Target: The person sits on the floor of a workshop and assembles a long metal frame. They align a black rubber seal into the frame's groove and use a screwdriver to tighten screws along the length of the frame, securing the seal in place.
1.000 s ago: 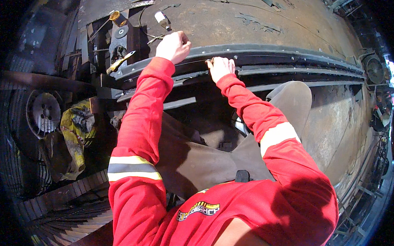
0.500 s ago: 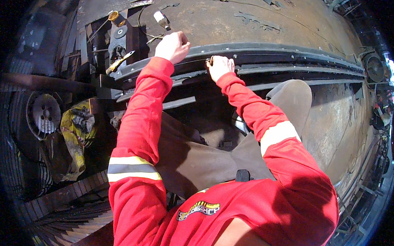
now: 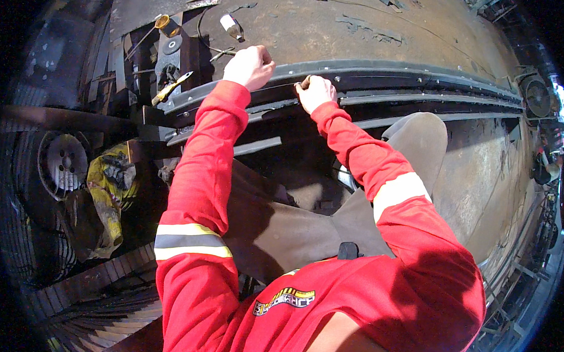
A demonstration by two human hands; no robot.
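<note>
Red sleeves [image 3: 205, 155] reach toward one dark, studded metal rail [image 3: 384, 83] running left to right across the scene. Over it, the left hand [image 3: 250, 68] is curled into a loose fist; right of that, the right hand [image 3: 316, 94] has its fingers bent in at the rail. Whether either grips anything cannot be told. One chest patch [image 3: 284, 302] carries printed lettering. Far left are one paintbrush [image 3: 172, 89], one dark disc [image 3: 171, 45], one amber pot [image 3: 169, 27] and one white-and-brown bottle [image 3: 232, 28].

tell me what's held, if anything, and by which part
It cannot be told: the left hand and the right hand are curled, hiding any hold.
</note>
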